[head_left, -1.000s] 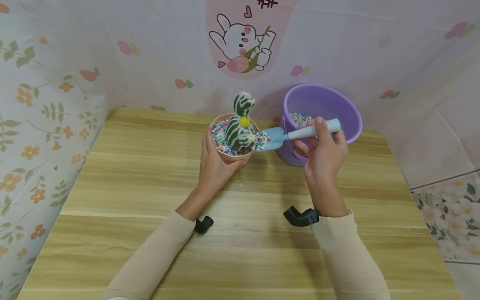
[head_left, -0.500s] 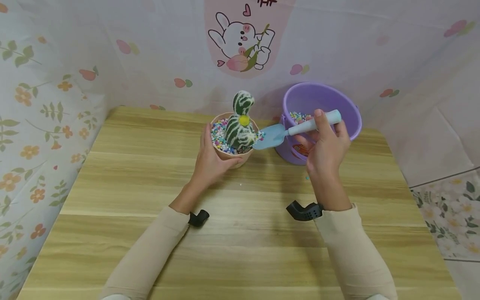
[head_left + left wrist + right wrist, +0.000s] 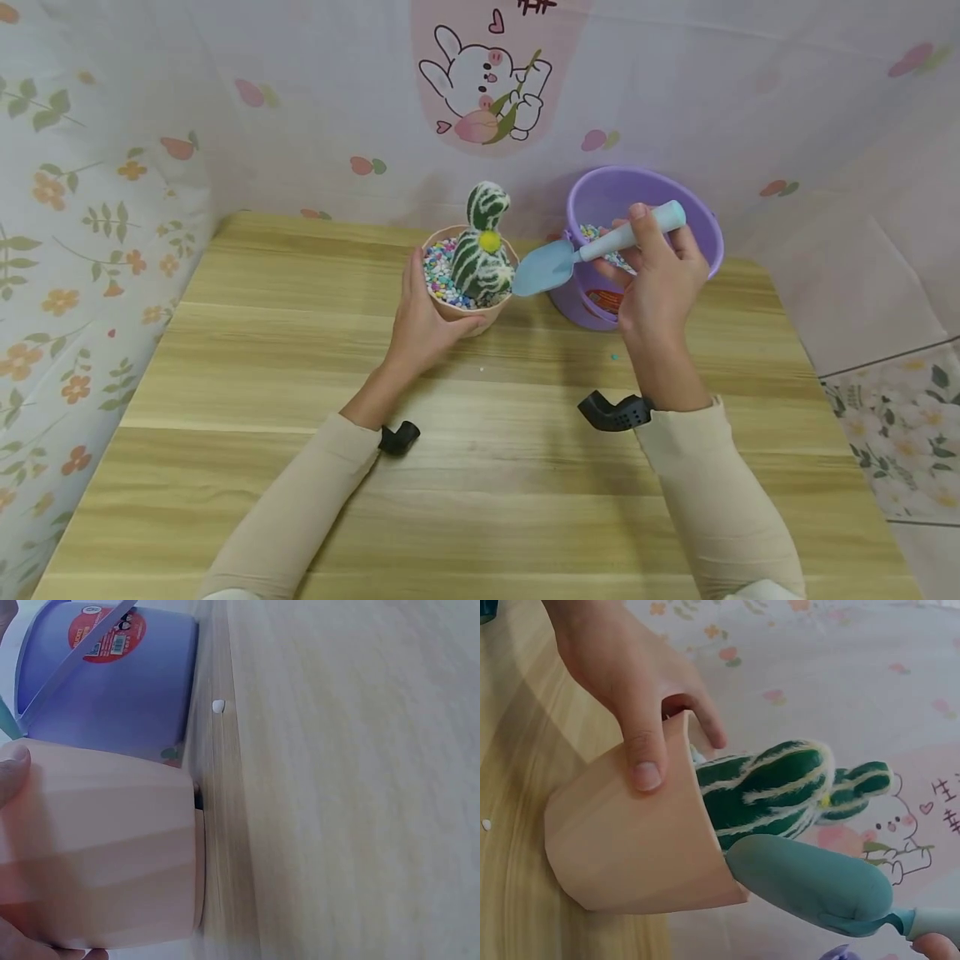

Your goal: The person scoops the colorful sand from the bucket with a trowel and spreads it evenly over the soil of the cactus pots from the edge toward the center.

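Note:
My left hand (image 3: 423, 321) grips a peach flower pot (image 3: 630, 825) by its side, thumb in front and fingers around the far left. In the pot stands a green cactus (image 3: 480, 262) with white fuzzy stripes and a yellow flower, ringed by multicoloured pebbles (image 3: 442, 271). A light blue hand trowel (image 3: 543, 268) is held by its handle in my right hand (image 3: 660, 275). Its blade tip is at the pot's right rim, and no pebbles show on the blade. The left wrist view shows the pot's faceted wall close up.
Behind my right hand stands a purple bucket (image 3: 585, 304) with more coloured pebbles (image 3: 592, 233) inside. A white pebble (image 3: 218, 706) and a teal pebble (image 3: 614, 357) lie loose on the wooden table (image 3: 480, 500). A printed cloth (image 3: 300, 100) hangs at the table's back edge.
The pebbles on the trowel blade have gone into the pot, beside the cactus. My right hand has raised the handle, tilting the blade down. A teal pebble now lies on the table.

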The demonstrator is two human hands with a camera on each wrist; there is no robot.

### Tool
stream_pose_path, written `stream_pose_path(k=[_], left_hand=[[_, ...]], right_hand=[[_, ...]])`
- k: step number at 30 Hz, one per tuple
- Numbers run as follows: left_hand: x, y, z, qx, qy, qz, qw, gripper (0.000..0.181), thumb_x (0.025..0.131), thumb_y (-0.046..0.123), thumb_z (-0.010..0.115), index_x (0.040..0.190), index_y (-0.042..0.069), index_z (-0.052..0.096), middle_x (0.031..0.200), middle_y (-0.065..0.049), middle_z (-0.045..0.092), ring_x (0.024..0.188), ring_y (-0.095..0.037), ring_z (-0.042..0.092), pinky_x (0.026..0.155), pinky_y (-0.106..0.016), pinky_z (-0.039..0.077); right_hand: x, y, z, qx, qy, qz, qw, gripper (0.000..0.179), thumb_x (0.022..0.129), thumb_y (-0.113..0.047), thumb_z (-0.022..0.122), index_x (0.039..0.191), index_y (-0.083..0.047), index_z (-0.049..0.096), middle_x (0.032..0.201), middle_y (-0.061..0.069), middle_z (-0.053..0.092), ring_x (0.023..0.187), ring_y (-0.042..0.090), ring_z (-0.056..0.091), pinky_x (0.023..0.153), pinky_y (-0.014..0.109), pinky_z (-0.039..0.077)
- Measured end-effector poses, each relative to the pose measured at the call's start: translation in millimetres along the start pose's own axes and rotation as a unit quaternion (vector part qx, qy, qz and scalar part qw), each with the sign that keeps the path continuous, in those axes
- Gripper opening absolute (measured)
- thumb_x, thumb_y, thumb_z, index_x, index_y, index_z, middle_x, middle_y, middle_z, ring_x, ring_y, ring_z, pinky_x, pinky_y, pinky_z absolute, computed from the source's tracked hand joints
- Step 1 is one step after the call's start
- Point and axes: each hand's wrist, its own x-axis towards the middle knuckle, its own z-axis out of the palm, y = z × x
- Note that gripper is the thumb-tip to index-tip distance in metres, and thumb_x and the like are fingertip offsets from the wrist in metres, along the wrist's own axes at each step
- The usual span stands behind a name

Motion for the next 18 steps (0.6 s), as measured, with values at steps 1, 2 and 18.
stream_pose_path(k=[1,2,18], left_hand=[[-0.2,0.2,0.3,0.000,0.001,-0.001,1.0000,0.128,0.066,0.040,0.090,0.157,0.012,0.004,0.161,-0.012,0.012,0.144,-0.030,0.025,0.111,-0.053,0.032],[-0.2,0.1,0.7,0.001,0.002,-0.001,1.0000,0.128,0.066,0.041,0.090,0.157,0.012,0.004,0.161,-0.011,0.012,0.143,-0.030,0.025,0.110,-0.053,0.032],[-3.3,1.2,8.2,0.006,0.038,0.016,0.9991,0.130,0.065,0.041,0.090,0.156,0.008,0.005,0.160,-0.013,0.014,0.144,-0.028,0.024,0.113,-0.048,0.029]], right_hand=[[0.7,-1,1,-0.004,-0.001,-0.003,1.0000,0.033,0.077,-0.016,0.084,0.096,0.002,0.065,0.079,0.014,0.065,0.067,0.029,0.070,0.049,0.037,0.056],[1.4,-2,1,-0.005,0.000,-0.004,1.0000,0.032,0.077,-0.017,0.084,0.095,0.002,0.065,0.079,0.014,0.066,0.067,0.029,0.070,0.049,0.038,0.056],[22.1,-26,-5,0.036,0.039,-0.032,0.9981,0.034,0.076,-0.017,0.085,0.093,0.001,0.062,0.083,0.016,0.066,0.073,0.034,0.071,0.050,0.040,0.055]])
